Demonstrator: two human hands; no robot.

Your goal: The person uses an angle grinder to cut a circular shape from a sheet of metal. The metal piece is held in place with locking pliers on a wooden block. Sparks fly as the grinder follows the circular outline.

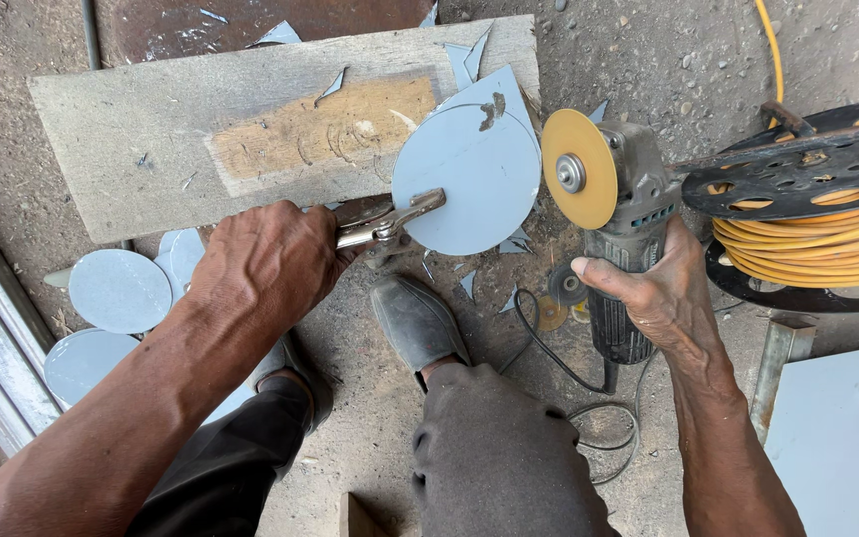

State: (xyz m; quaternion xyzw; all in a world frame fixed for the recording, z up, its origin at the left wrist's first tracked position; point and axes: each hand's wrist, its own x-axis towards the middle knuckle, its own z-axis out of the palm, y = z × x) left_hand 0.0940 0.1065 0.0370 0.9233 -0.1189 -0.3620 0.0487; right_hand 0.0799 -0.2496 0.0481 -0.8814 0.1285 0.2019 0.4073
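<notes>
Left hand [265, 264] clenched on pliers [390, 221] clamping the disc [469, 179], which lies over the board [151, 139] edge. Right hand [648, 288] grasps the grinder [628, 199]; its wheel [579, 167] stands just right of the disc, edge-on.

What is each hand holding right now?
Left hand: closed on locking pliers clamping a grey metal disc.
Right hand: closed around an angle grinder.
</notes>
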